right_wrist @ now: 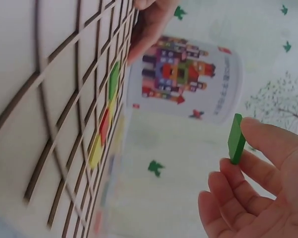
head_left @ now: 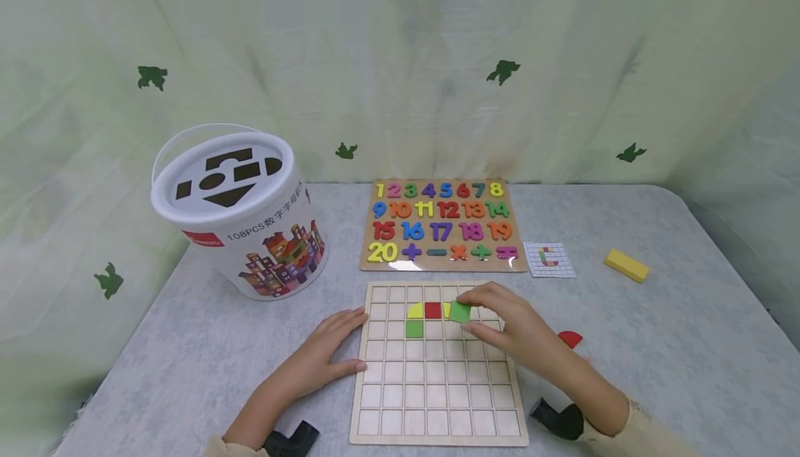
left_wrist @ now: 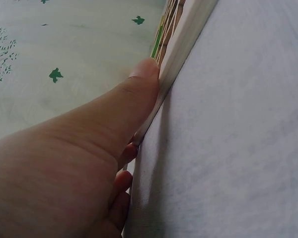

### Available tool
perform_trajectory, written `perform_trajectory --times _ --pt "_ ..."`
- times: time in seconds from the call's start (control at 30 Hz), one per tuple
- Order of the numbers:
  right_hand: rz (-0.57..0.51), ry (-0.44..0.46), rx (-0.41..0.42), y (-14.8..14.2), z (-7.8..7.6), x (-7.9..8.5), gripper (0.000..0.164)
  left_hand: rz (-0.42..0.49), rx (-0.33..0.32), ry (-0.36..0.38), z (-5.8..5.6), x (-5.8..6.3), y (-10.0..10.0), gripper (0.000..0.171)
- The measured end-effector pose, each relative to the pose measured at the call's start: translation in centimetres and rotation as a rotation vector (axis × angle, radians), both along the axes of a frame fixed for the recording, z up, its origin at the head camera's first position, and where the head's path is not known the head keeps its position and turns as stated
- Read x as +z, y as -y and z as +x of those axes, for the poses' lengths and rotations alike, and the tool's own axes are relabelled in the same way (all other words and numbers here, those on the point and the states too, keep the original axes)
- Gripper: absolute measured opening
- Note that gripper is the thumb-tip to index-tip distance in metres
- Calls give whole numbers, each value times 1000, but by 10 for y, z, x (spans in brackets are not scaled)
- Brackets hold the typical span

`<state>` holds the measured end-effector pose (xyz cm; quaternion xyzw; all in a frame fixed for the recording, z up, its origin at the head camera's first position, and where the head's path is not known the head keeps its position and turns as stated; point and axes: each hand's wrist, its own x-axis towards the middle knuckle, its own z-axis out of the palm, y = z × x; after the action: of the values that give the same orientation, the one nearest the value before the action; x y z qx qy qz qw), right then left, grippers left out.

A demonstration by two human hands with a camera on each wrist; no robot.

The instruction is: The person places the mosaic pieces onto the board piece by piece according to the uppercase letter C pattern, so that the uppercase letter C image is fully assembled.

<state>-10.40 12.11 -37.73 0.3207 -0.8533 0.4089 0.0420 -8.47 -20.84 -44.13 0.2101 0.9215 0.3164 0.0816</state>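
My right hand (head_left: 521, 328) pinches a green square tile (head_left: 460, 312) between thumb and fingers, above the upper right part of a wooden grid board (head_left: 437, 398). In the right wrist view this tile (right_wrist: 236, 139) is held apart from the board. On the board lie a yellow rounded piece (head_left: 415, 312), a red square (head_left: 432, 310) and a second green square (head_left: 414, 329) below the yellow. Another yellow piece (head_left: 446, 310), right of the red, is partly hidden by the held tile. My left hand (head_left: 315, 356) touches the board's left edge with extended fingers and thumb.
Behind the board lies a number puzzle (head_left: 444, 224), with a small pattern card (head_left: 549, 260) beside it. A yellow block (head_left: 626, 265) and a red rounded piece (head_left: 570, 339) lie to the right. A white lidded bucket (head_left: 244, 214) stands back left.
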Motion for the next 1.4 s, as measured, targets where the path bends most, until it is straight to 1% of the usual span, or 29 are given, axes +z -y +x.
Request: perform_trajectory --times 0.13,0.23,0.33,0.43,0.53,0.67,0.77,1.0,1.4 --pt "-46 8 35 21 -1 0 31 2 -1 3 0 0 1 76" --pt "-75 41 55 35 -1 -5 31 4 -4 1 -1 0 1 77" --pt "-80 67 79 45 -2 -12 32 2 -7 -6 -1 0 1 76" --pt "-52 109 97 51 -4 -20 30 1 -9 -11 -1 0 1 76" --pt "-10 184 117 53 -6 -29 27 1 -9 -13 -1 0 1 76" --pt "76 266 142 53 -7 -39 26 1 -10 -10 -2 -1 2 76" --pt "141 265 156 53 -8 -45 26 1 -11 -8 -2 -1 1 76" --pt "223 186 162 55 -7 -53 25 8 -10 -3 -2 -1 0 76" --pt "242 151 160 58 -6 -55 20 0 1 -1 -1 -2 0 77"
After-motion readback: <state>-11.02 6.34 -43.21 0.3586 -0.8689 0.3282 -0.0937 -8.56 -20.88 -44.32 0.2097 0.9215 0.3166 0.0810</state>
